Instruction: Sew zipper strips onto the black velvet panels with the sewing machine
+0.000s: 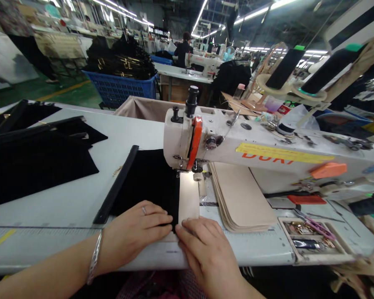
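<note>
A black fabric panel (146,178) lies flat on the table, its right edge along a beige strip (188,197) that runs under the head of the sewing machine (187,137). My left hand (140,226) rests flat on the black panel's near part, fingers stretched toward the seam. My right hand (205,245) lies on the near end of the beige strip with fingers extended, its fingertips close to those of my left hand. A dark bar-like edging (116,185) borders the panel's left side. The machine's lamp lights the strip near the needle.
A stack of beige panels (243,197) lies right of the needle, under the machine arm. A divided tray (311,241) holds small metal parts and pink-handled snips (318,226). More black pieces (34,162) are at left. Behind stands a blue basket (121,89) heaped with black goods.
</note>
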`<state>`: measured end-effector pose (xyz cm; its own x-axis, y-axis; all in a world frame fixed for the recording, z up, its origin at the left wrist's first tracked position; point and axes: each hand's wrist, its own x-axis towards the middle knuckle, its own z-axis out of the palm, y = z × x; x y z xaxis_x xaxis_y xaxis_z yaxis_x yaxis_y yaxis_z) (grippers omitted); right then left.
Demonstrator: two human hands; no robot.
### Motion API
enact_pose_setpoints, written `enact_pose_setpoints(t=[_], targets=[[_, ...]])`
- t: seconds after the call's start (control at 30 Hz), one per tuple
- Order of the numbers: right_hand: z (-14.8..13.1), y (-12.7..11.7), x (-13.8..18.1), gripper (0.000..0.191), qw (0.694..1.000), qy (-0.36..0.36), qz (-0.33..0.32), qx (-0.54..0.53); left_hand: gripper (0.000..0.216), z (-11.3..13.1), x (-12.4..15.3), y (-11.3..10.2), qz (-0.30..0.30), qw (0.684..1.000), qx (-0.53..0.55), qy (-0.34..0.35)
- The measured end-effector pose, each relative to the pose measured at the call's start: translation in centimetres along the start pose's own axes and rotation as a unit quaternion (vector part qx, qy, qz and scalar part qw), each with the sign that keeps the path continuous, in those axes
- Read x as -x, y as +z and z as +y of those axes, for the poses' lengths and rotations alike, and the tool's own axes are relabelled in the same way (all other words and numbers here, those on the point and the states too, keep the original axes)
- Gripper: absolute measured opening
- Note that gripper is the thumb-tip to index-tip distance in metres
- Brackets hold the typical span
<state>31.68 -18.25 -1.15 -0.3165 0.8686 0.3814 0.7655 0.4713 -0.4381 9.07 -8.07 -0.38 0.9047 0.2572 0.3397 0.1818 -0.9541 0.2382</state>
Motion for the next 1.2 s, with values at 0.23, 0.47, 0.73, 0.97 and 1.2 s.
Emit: enact_pose_setpoints(t=[0.23, 0.47, 0.73, 0.97, 1.2], targets=[[1.1, 0.0, -1.3, 0.032, 0.999, 0.023, -0.027, 0.022, 0.034, -1.7, -1.2, -0.2, -0.011, 0.999, -0.031, 0.007], [2.1, 0.1, -2.9, 0.033, 0.997, 0.037, -0.054, 0.046, 0.03, -4.0, -1.6, -0.1, -0.011, 0.999, -0.051, 0.014], [3.2, 0.1, -5.2, 0.035, 0.993, 0.053, -0.08, 0.07, 0.037, -6.7, -2.5, -0.2, -0.047, 0.997, -0.065, -0.002], [3.9, 0.1, -6.7, 0.037, 0.991, 0.052, -0.084, 0.094, 0.034, -8.9, -3.6, 0.0, -0.038, 0.996, -0.08, -0.009], [4.5, 0.7, -7.3, 0.041, 0.99, 0.059, -0.074, 0.1, 0.031, -11.2, -4.6, 0.4, -0.013, 0.996, -0.066, -0.054]])
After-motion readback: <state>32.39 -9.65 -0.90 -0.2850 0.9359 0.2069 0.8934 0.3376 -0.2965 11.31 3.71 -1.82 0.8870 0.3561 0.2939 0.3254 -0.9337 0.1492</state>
